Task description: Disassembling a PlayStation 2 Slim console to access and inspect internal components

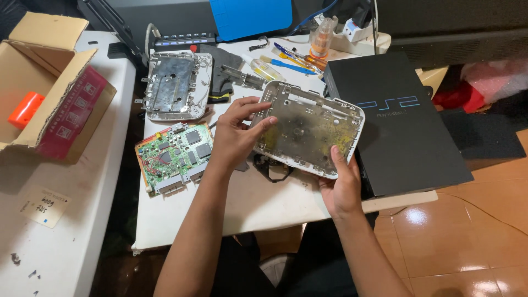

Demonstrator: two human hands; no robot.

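I hold a white plastic console shell half above the white table, its dirty, yellow-stained inside facing up. My left hand grips its left edge with fingers spread over the rim. My right hand holds its lower right corner, thumb on the inside. A green circuit board lies on the table left of my left hand. Another shell half with a metal shield rests behind the board.
A large black console lies flat at the right. Screwdrivers, pens and a small bottle sit at the back. An open cardboard box with an orange object stands on the left table. Tiled floor at the right.
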